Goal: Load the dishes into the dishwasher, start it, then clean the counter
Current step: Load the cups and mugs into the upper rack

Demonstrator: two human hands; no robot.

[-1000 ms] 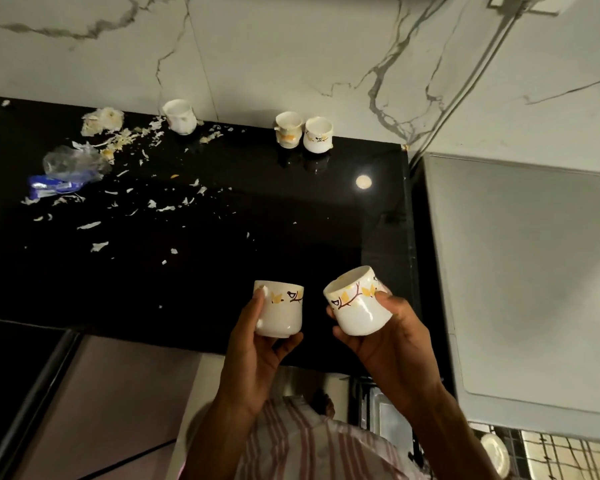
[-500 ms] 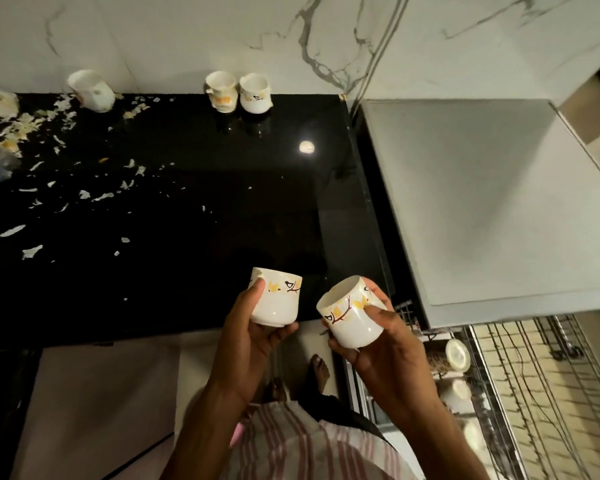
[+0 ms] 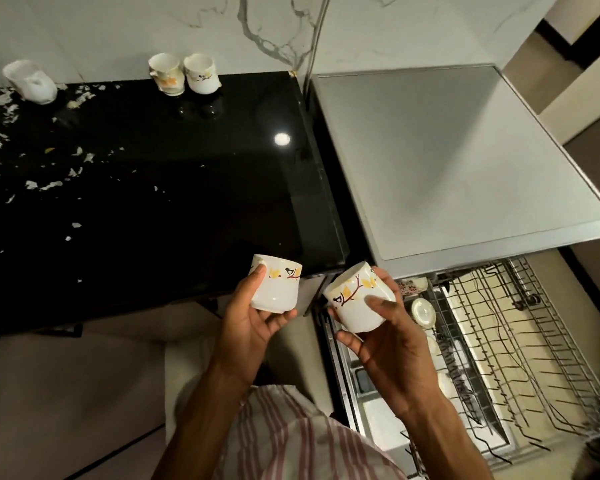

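Observation:
My left hand [image 3: 253, 323] holds a white cup with a bird and yellow leaves [image 3: 278, 289], upright, over the front edge of the black counter [image 3: 153, 209]. In my right hand [image 3: 392, 348] is a second white cup [image 3: 359, 303], tilted to the left, just left of the pulled-out dishwasher rack [image 3: 520, 358]. That wire rack carries a few white dishes [image 3: 422, 311] along its left side. Three more white cups stand at the counter's back: one at the far left [image 3: 32, 81], two side by side [image 3: 165, 74] [image 3: 201, 73].
White scraps [image 3: 42, 184] litter the left half of the counter. The grey dishwasher top [image 3: 458, 161] lies to the right of the counter. A cable [image 3: 314, 39] runs up the marble wall. My striped shirt [image 3: 291, 441] fills the bottom middle.
The view has swung right and down, so the dishwasher rack now shows more fully. Both hands with their cups have shifted right, toward the rack.

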